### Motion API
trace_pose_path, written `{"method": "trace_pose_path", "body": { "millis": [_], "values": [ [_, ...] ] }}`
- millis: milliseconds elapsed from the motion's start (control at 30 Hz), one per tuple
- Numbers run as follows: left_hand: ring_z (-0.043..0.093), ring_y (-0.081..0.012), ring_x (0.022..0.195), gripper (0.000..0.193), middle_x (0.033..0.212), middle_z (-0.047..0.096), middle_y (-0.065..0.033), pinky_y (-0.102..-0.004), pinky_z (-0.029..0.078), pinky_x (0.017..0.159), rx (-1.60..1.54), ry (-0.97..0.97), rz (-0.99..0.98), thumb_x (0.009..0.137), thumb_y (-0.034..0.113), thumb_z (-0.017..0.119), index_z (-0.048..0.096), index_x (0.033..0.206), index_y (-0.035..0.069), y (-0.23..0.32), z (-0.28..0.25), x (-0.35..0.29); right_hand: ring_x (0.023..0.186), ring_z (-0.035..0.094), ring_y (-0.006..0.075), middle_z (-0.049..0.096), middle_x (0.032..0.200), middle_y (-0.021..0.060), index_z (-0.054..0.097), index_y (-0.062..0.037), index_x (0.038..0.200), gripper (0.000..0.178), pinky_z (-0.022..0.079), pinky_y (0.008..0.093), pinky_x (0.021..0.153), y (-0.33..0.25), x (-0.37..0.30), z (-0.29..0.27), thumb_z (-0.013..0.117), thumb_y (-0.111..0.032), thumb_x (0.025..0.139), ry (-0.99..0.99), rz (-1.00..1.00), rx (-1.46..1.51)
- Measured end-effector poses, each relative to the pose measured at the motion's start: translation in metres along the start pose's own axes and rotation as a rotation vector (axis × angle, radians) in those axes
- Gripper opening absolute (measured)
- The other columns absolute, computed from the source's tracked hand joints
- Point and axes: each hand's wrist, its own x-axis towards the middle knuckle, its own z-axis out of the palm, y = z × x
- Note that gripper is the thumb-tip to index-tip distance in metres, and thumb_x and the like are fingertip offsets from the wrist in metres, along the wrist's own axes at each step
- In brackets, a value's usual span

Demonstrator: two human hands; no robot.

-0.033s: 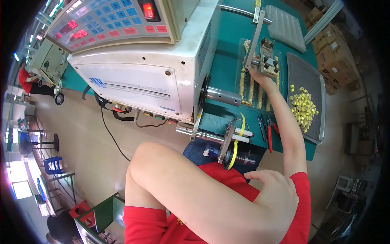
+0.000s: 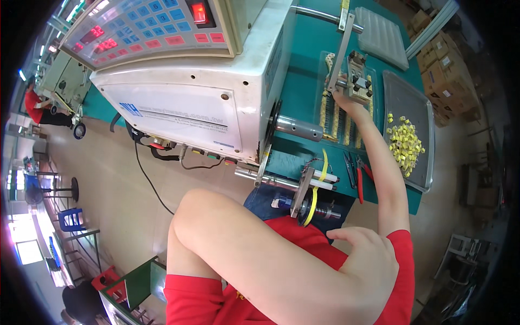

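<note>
My right hand [image 2: 346, 102] reaches out over a clear tray [image 2: 320, 116] that holds rows of small yellowish parts. Its fingers are pinched together at the lower end of a flat metal arm [image 2: 342, 54], beside a small metal fixture [image 2: 356, 76]. The fixture hides part of the hand, and what lies between the fingertips cannot be made out. My left forearm crosses in front of my body. The left hand [image 2: 374, 257] is bent close to my right sleeve, one digit pointing left, the other fingers mostly hidden. Yellow tape [image 2: 313, 203] runs around rollers on a shaft near my lap.
A white machine [image 2: 173, 108] with a keypad panel stands at left. On the green table are a metal tray [image 2: 403, 92] with a heap of yellow-wrapped parts [image 2: 405, 145], red-handled pliers [image 2: 359, 184] and an off-white tray [image 2: 379, 38]. Cartons [image 2: 447, 70] are stacked beyond; another person [image 2: 35, 105] works far left.
</note>
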Motion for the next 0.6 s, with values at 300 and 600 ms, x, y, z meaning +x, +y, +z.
{"method": "trace_pose_path", "body": {
  "millis": [300,600],
  "values": [
    [0.054,-0.0390,0.087,0.046,0.097,0.051,-0.0210,-0.0514,0.048,0.061,-0.034,0.002,0.011,0.073,0.020,0.058,0.050,0.109,-0.008,-0.009,0.007,-0.001,0.118,0.039,0.0197,0.045,0.125,-0.0002,0.042,-0.0207,0.121,0.032,0.027,0.0320,0.102,-0.007,0.000,0.013,0.033,-0.029,0.092,0.009,-0.054,-0.149],
    [0.055,-0.0373,0.082,0.040,0.093,0.052,-0.0194,-0.0509,0.047,0.060,0.025,0.175,-0.200,0.075,0.018,0.055,0.052,0.107,-0.006,-0.014,0.003,-0.013,0.104,0.050,0.0294,0.055,0.107,0.0136,0.053,-0.0108,0.107,0.030,0.041,0.0397,0.086,-0.006,-0.001,-0.008,0.050,-0.020,0.078,0.712,-0.448,-0.374]
  ]
}}
